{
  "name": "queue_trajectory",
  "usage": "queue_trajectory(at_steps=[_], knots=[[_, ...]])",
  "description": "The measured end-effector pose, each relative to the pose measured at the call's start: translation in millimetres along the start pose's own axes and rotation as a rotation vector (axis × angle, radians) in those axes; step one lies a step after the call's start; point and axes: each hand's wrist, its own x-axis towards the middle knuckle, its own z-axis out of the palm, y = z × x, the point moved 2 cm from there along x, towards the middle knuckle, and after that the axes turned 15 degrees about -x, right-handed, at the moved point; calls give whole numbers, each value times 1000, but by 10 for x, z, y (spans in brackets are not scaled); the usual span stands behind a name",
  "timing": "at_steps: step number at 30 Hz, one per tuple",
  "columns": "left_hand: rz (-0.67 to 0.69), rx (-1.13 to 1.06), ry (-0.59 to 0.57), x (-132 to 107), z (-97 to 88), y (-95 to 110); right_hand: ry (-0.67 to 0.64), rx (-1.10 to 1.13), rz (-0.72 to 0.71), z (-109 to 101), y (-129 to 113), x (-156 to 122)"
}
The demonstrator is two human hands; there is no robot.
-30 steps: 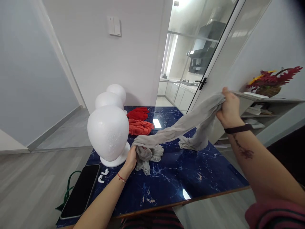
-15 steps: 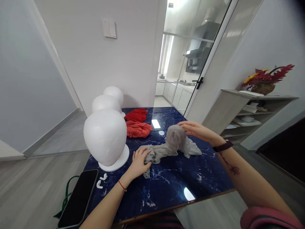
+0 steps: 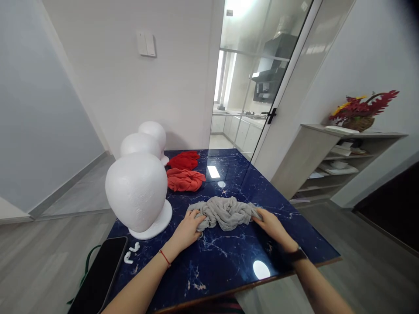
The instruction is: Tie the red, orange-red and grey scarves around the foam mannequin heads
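A bunched grey scarf-like cloth (image 3: 225, 213) lies across the dark blue marbled table (image 3: 225, 257) in front of me. My left hand (image 3: 186, 230) has its fingers closed round the cloth's left end. At the opposite end, my right hand (image 3: 270, 224) pinches the fabric between thumb and fingers. The cloth's middle is gathered in loose folds between both hands. Beyond it rest an orange-red bunched cloth (image 3: 186, 179) and a brighter red one (image 3: 183, 160).
White foam heads (image 3: 137, 192) stand in a row along the table's left side. White earbuds (image 3: 131, 253) and a black phone (image 3: 100, 274) lie at the near left. A glass door (image 3: 248, 87) is behind the table, and a shelf unit (image 3: 340, 152) stands to the right.
My right hand has come down from a raised bunch of grey cloth to the cloth's right end on the table. My left hand stays at the left end.
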Motion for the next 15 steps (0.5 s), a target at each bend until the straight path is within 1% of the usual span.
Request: queue_trajectory(at_steps=[2, 4, 6, 8, 10, 12, 14, 15], knots=[[-8, -114, 29, 54, 85, 36, 37, 113, 59, 21, -269, -199], [-6, -281, 12, 99, 147, 103, 78, 284, 65, -5, -594, -355], [-23, -421, -20, 104, 153, 193, 131, 411, -12, -59, -925, -447], [-49, -456, 3, 28, 94, 281, 194, 406, -146, -108, -1222, -485], [-44, -426, 85, -150, 4, 332, 238, 284, -297, -109, -1474, -494], [-29, -435, 189, -415, -65, 300, 220, 133, -419, -39, -1683, -497], [-91, -519, 310, -712, -102, 144, 139, 23, -499, 94, -1857, -501], [-152, -566, 443, -856, -129, 25, 87, -14, -517, 173, -1929, -502]])
